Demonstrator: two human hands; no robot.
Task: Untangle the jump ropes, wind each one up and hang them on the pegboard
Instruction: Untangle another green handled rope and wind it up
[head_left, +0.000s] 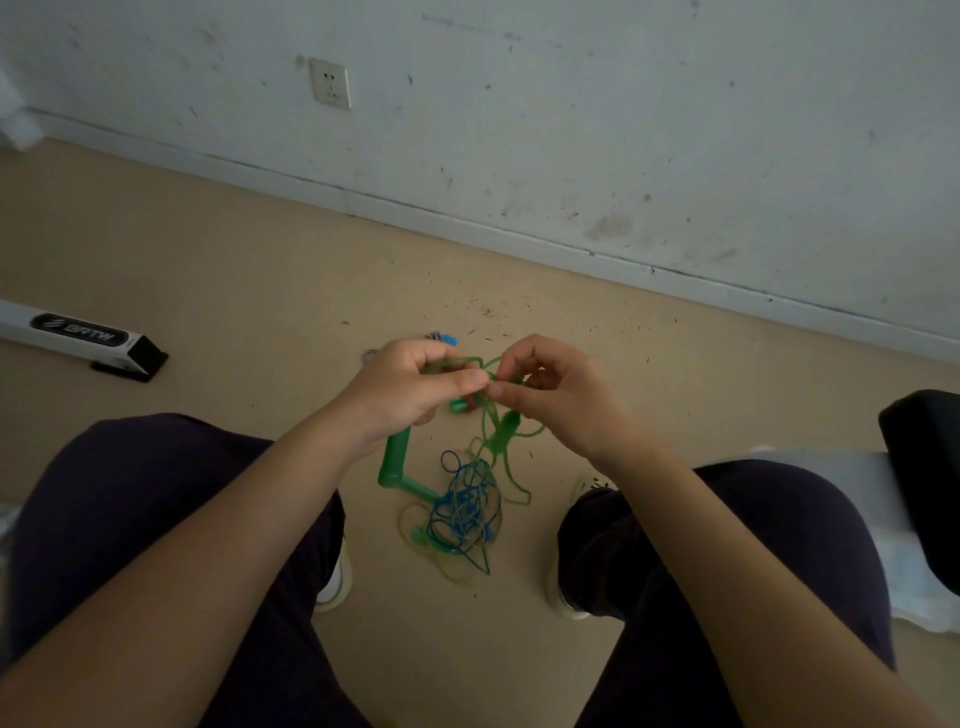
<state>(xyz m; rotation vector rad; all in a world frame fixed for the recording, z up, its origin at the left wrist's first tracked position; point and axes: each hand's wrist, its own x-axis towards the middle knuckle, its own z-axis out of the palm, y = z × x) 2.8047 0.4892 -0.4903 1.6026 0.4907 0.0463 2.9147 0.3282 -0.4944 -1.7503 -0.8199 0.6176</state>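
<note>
Both hands pinch the green rope (480, 364) where it knots: the left hand (410, 389) has thumb and fingers curled on a loop, the right hand (550, 389) nips a strand with its fingertips, and the two pinches nearly touch. The knot sits between them, partly hidden by the fingers, so which strand passes over which cannot be told.

Below the grip the rope hangs down, with one green handle (397, 457) dropping from under the left hand and a second one angled off its lower end. Lower again, on the floor (208, 291) between the shoes, it runs into a tangle (465, 506) of blue and yellowish cord. Beyond the left hand, a bit of patterned rope (436, 338) peeks out. No pegboard is in view.

This looks like an early stage, with the knot not yet loosened. To do it well, I would hold one loop steady with the left hand and feed slack in with the right, not pull outward, since tension would likely tighten the knot. Lifting the green rope clear of the blue cord first should help
</note>
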